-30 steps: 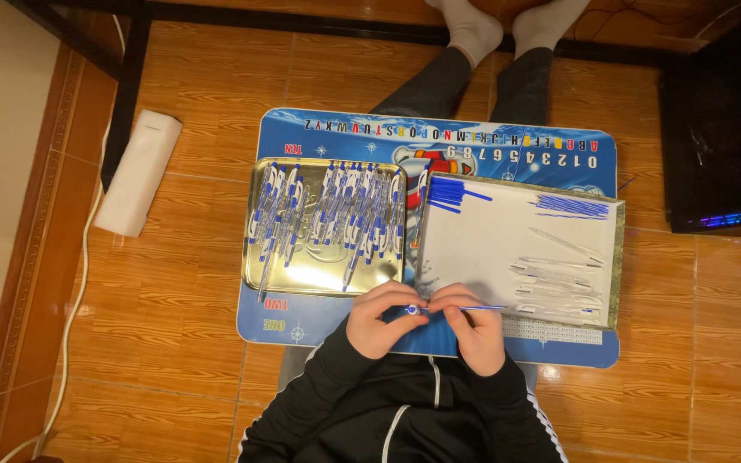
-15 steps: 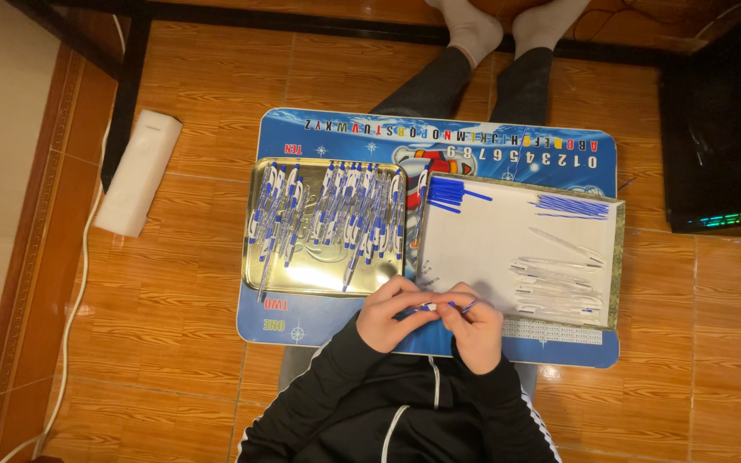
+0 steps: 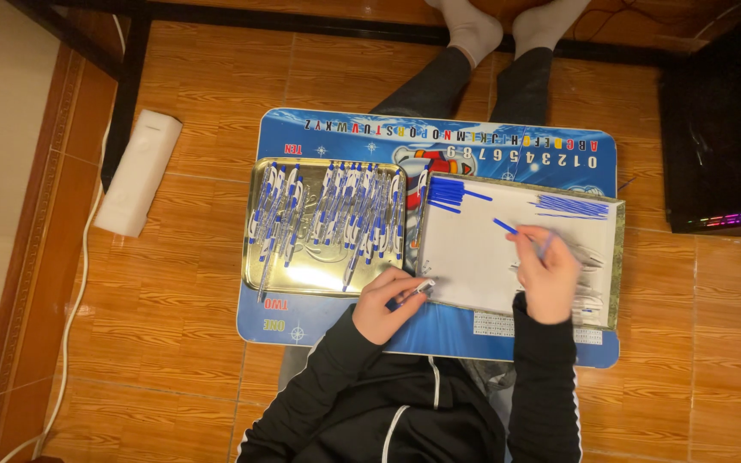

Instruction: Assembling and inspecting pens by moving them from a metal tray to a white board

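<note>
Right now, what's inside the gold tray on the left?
The gold tray holds many blue-and-white pens, lying roughly parallel in overlapping bunches. Its bare metal floor shows along the near edge. What lies beneath the pile, and the exact count, is covered. The left hand rests just outside its near corner.

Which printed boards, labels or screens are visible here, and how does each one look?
Lap table: across the legs, rounded rectangle, blue with coloured characters.
Small printed label: table's near edge, white rectangle, tiny dark print.
Dark screen: right on the floor, black, coloured glow along its edge.

Glossy metal tray [image 3: 302,279] (brassy), matt white paper [image 3: 473,257], wood-look floor [image 3: 173,343]
</note>
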